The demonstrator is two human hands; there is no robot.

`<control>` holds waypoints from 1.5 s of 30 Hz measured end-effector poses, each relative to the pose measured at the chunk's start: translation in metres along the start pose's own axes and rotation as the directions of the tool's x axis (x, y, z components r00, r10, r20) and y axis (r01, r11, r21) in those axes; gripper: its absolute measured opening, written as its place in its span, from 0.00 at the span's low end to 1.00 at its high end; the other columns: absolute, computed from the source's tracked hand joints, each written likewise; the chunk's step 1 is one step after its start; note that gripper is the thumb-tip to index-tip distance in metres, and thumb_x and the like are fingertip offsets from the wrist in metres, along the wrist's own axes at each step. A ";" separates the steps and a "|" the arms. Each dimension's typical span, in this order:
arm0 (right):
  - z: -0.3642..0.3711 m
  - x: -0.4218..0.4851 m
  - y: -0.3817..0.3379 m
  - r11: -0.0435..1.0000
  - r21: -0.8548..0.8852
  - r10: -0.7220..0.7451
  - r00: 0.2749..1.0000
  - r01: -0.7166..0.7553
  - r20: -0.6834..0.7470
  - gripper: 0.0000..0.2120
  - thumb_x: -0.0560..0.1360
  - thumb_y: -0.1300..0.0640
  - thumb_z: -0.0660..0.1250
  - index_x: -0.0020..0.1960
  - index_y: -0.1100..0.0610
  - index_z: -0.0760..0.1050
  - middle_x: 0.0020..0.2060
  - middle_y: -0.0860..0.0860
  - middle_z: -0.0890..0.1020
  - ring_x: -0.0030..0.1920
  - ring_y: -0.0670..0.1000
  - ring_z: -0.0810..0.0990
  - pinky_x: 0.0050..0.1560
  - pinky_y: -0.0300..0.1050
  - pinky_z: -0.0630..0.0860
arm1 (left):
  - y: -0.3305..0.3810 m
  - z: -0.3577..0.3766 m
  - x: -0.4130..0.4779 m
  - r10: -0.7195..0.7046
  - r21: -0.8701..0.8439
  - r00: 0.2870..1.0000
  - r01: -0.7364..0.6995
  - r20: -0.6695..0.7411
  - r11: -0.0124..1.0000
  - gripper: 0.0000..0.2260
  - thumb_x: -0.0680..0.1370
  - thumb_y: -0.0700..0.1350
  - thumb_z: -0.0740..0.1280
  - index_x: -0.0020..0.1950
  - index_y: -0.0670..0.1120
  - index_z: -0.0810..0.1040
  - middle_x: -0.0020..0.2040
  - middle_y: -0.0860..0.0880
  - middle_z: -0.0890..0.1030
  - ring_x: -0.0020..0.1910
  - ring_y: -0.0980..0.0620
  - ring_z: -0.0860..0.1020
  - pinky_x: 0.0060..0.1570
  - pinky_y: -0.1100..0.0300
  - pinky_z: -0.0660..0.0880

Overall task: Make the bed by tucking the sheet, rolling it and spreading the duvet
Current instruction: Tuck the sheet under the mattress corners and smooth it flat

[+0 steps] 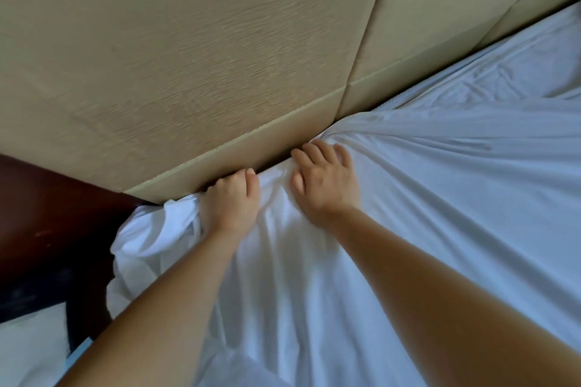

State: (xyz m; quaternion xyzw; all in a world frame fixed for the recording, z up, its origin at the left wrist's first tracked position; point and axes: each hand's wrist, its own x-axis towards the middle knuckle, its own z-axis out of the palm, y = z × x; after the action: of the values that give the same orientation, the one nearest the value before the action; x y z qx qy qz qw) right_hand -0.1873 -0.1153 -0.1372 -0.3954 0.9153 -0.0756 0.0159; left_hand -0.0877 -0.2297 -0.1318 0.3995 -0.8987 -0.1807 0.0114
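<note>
Grips the bunched edge of the white sheet (pixel 440 198), centre frame, in the curled left hand (pixel 231 201), presses it flat-fingered with the right hand (pixel 325 181) at the padded headboard (pixel 188 72) gap, and risks dragging tucked cloth back out by overpulling

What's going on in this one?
A person is tucking a white sheet in at the head of a bed. The left hand grips a bunched corner of it beside the beige padded headboard. The right hand presses the cloth down along the gap there. The sheet is wrinkled and hangs loose at the corner.
</note>
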 end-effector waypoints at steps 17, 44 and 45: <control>0.000 -0.141 -0.095 0.953 0.272 0.127 0.991 -0.130 0.027 0.23 0.78 0.50 0.49 0.71 0.51 0.66 0.72 0.51 0.67 0.74 0.53 0.58 0.71 0.52 0.51 | -0.071 -0.047 -0.182 -0.242 -0.135 0.968 0.231 -0.068 0.963 0.27 0.69 0.51 0.66 0.66 0.43 0.70 0.72 0.38 0.64 0.71 0.39 0.63 0.65 0.39 0.61; -0.039 -0.184 -0.088 0.793 0.583 0.097 0.981 -0.178 0.169 0.23 0.76 0.47 0.48 0.55 0.53 0.79 0.59 0.45 0.79 0.57 0.51 0.73 0.55 0.44 0.64 | -0.105 -0.077 -0.112 -0.360 -0.207 0.896 0.416 0.258 0.886 0.15 0.76 0.43 0.63 0.62 0.43 0.70 0.61 0.41 0.76 0.59 0.39 0.74 0.55 0.49 0.72; -0.042 -0.179 -0.089 0.790 0.579 0.103 0.974 -0.203 0.202 0.24 0.76 0.46 0.48 0.57 0.53 0.79 0.58 0.46 0.79 0.56 0.54 0.73 0.54 0.47 0.67 | -0.097 -0.075 -0.110 -0.372 -0.227 0.890 0.433 0.264 0.872 0.18 0.76 0.44 0.63 0.65 0.44 0.66 0.64 0.42 0.73 0.62 0.39 0.72 0.58 0.49 0.70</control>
State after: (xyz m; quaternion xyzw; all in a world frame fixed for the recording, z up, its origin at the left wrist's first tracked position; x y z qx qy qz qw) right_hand -0.0038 -0.0405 -0.0874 -0.2995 0.8698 -0.3257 0.2184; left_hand 0.0690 -0.2340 -0.0804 0.5513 -0.7564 -0.3458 -0.0663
